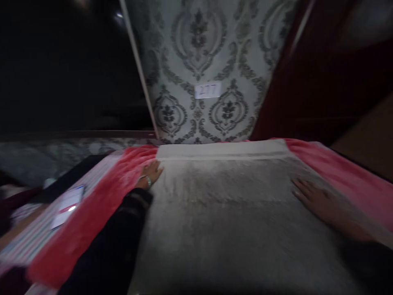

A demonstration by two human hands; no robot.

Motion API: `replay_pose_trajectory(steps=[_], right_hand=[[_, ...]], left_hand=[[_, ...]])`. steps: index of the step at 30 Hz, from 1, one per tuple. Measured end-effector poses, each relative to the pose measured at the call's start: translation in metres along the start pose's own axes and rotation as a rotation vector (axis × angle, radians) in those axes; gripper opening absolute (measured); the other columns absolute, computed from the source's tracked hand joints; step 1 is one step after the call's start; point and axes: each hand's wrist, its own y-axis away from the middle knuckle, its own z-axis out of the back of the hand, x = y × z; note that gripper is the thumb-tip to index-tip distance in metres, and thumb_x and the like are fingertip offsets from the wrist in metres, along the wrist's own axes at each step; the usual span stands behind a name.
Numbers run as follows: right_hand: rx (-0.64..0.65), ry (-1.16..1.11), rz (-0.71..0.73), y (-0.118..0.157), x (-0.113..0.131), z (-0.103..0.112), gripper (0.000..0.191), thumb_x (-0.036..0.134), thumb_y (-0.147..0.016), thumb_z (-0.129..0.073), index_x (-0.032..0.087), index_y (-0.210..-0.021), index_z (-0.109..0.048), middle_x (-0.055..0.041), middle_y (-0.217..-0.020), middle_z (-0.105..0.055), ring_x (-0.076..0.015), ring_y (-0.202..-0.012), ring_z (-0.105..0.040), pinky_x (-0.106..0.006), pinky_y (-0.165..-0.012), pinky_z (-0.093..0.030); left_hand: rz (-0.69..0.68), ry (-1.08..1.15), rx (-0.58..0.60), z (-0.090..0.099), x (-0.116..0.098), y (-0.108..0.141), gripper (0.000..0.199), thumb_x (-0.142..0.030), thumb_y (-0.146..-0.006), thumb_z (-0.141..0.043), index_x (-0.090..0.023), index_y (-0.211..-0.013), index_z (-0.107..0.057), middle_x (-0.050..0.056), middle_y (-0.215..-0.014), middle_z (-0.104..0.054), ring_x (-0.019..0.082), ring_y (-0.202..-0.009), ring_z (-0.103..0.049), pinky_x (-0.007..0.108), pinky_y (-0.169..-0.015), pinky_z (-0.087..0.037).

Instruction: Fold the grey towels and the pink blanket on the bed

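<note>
The grey plush fabric point(227, 229) lies spread out between the two hands, a white band point(221, 150) running along its far edge. Its pile shows uneven, brushed-looking patches near that band.

The left hand point(152, 172) rests at the fabric's far left corner, just below the band. Its fingers are released and extended over the edge, grasping nothing. A bracelet point(148, 180) is worn at the wrist, above a dark sleeve point(113, 233).

The right hand point(316, 198) is over the right side of the fabric, nearer the wearer than the left. Its fingers are released and stretched toward the middle; blur prevents confirming how firmly they touch.

A red plush blanket point(92, 213) shows beyond the fabric on both sides. Left of it lies a striped cloth point(35, 237), bearing a flat white rectangular item point(68, 205) with a red stripe and a bright spot; its exact nature cannot be told.

Behind stands damask-patterned wallpaper point(199, 49) with a white label point(208, 90) reading "277". A dark glossy panel point(67, 69) is at left, a dark red panel point(301, 82) at right.
</note>
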Motion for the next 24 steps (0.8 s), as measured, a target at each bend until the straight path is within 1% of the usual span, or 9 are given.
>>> replay_pose_trajectory(steps=[2, 5, 6, 9, 12, 16, 19, 22, 24], right_hand=[[0.109, 0.016, -0.102, -0.012, 0.008, 0.020, 0.064, 0.043, -0.099, -0.027, 0.023, -0.159, -0.037, -0.0116, -0.165, -0.031, -0.0280, -0.153, -0.025, -0.055, -0.120, -0.028], [0.095, 0.066, -0.136, -0.043, 0.022, 0.035, 0.066, 0.046, -0.103, -0.024, 0.020, -0.162, -0.029, -0.0094, -0.168, -0.022, -0.0282, -0.155, -0.018, -0.057, -0.123, -0.020], [0.090, 0.069, -0.120, -0.054, 0.024, 0.036, 0.065, 0.047, -0.103, -0.023, 0.021, -0.163, -0.027, -0.0081, -0.169, -0.020, -0.0277, -0.156, -0.017, -0.057, -0.123, -0.019], [0.114, 0.070, -0.058, -0.084, 0.023, 0.031, 0.062, 0.049, -0.105, -0.023, 0.027, -0.163, -0.026, -0.0045, -0.169, -0.020, -0.0261, -0.156, -0.015, -0.056, -0.124, -0.019], [0.157, 0.060, -0.026, -0.104, 0.005, 0.021, 0.062, 0.048, -0.105, -0.022, 0.027, -0.163, -0.027, -0.0040, -0.169, -0.020, -0.0249, -0.156, -0.015, -0.056, -0.124, -0.018], [0.159, 0.044, -0.035, -0.120, -0.027, 0.012, 0.062, 0.049, -0.105, -0.023, 0.028, -0.163, -0.026, -0.0038, -0.169, -0.020, -0.0258, -0.156, -0.015, -0.056, -0.124, -0.021], [0.161, 0.042, -0.085, -0.129, -0.040, 0.011, 0.064, 0.051, -0.105, -0.023, 0.026, -0.163, -0.025, -0.0041, -0.169, -0.019, -0.0252, -0.156, -0.013, -0.053, -0.125, -0.018], [0.152, 0.045, -0.141, -0.136, -0.037, 0.017, 0.063, 0.048, -0.105, -0.023, 0.023, -0.163, -0.028, -0.0067, -0.169, -0.022, -0.0264, -0.156, -0.015, -0.053, -0.125, -0.016], [0.141, 0.054, -0.178, -0.136, -0.026, 0.024, 0.062, 0.046, -0.105, -0.024, 0.021, -0.160, -0.033, -0.0098, -0.167, -0.027, -0.0301, -0.155, -0.020, -0.058, -0.123, -0.019]], left_hand=[[0.015, -0.011, -0.057, 0.001, 0.002, -0.007, 0.058, -0.033, -0.100, -0.033, -0.007, -0.152, -0.041, 0.022, -0.162, -0.036, 0.032, -0.153, -0.030, 0.055, -0.123, -0.023], [-0.068, -0.054, -0.191, -0.005, 0.008, -0.020, 0.058, -0.035, -0.097, -0.033, -0.018, -0.152, -0.046, 0.012, -0.162, -0.041, 0.031, -0.155, -0.024, 0.058, -0.124, -0.021], [-0.124, -0.056, -0.195, -0.007, 0.011, -0.024, 0.058, -0.034, -0.097, -0.032, -0.019, -0.151, -0.047, 0.009, -0.161, -0.043, 0.027, -0.155, -0.025, 0.054, -0.125, -0.020], [-0.115, -0.038, -0.115, -0.013, 0.017, -0.033, 0.061, -0.035, -0.095, -0.026, -0.017, -0.150, -0.046, 0.007, -0.159, -0.045, 0.020, -0.151, -0.035, 0.043, -0.124, -0.024], [-0.065, -0.001, -0.084, -0.017, 0.025, -0.040, 0.067, -0.044, -0.094, -0.019, -0.017, -0.151, -0.042, 0.006, -0.160, -0.043, 0.020, -0.151, -0.035, 0.043, -0.124, -0.024], [-0.071, 0.090, -0.130, -0.026, 0.037, -0.049, 0.073, -0.058, -0.088, -0.020, -0.027, -0.151, -0.040, 0.000, -0.157, -0.048, 0.020, -0.151, -0.036, 0.041, -0.124, -0.023], [-0.086, 0.132, -0.147, -0.033, 0.043, -0.051, 0.076, -0.065, -0.085, -0.020, -0.031, -0.152, -0.037, -0.002, -0.157, -0.048, 0.021, -0.151, -0.035, 0.042, -0.125, -0.022], [-0.082, 0.125, -0.143, -0.033, 0.042, -0.051, 0.076, -0.064, -0.087, -0.020, -0.028, -0.152, -0.039, 0.003, -0.159, -0.044, 0.022, -0.152, -0.033, 0.043, -0.124, -0.022], [-0.062, 0.091, -0.132, -0.026, 0.037, -0.051, 0.071, -0.057, -0.090, -0.023, -0.025, -0.150, -0.044, 0.007, -0.161, -0.042, 0.023, -0.152, -0.034, 0.046, -0.122, -0.025]])
